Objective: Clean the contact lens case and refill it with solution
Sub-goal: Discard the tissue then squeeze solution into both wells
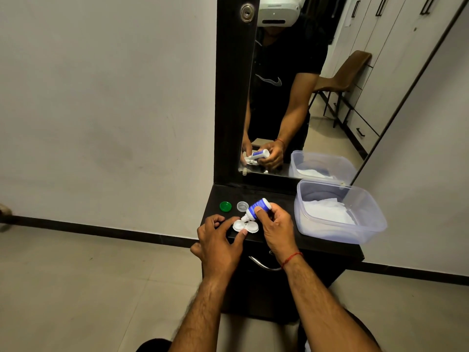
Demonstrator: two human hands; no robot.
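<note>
A white contact lens case [245, 226] with two open wells lies on the dark cabinet top [256, 193]. My left hand [218, 240] pinches the case at its left well, thumb at the front edge. My right hand [275, 226] grips a small blue and white solution bottle [256, 208], tilted with its nozzle down over the left well. A green cap [225, 206] and a clear cap [242, 206] rest on the top behind the case.
A clear plastic tub [365, 232] with white tissue inside stands at the right of the cabinet top. A mirror [299, 97] rises behind it. A drawer handle [264, 264] sits below the front edge. Tiled floor lies to the left.
</note>
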